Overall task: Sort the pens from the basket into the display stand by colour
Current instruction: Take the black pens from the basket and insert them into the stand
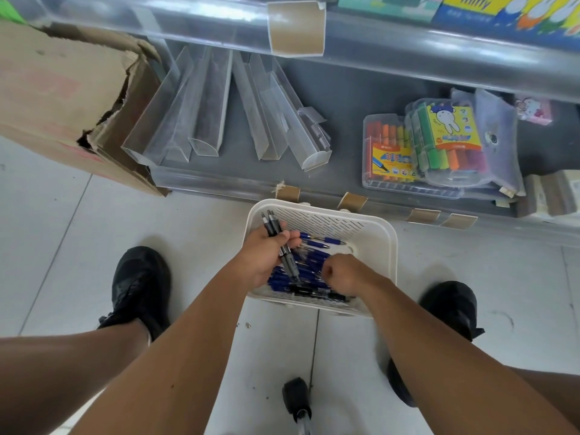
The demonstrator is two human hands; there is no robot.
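A white slotted basket [373, 233] stands on the floor between my feet, holding several blue pens [317, 244] and a few black pens [314, 293] along its near side. My left hand [265, 255] grips a bundle of black pens [284, 252] over the basket's left part. My right hand [343, 274] reaches down into the pile with its fingers curled; what it holds is hidden. Clear acrylic display troughs [207, 111] lie on the low grey shelf behind the basket.
A torn cardboard box [62, 98] sits at the left of the shelf. Clear cases of coloured markers [439, 146] lie at the shelf's right. My black shoes [138, 284] flank the basket on the white tiled floor. A small black caster wheel [296, 398] stands near me.
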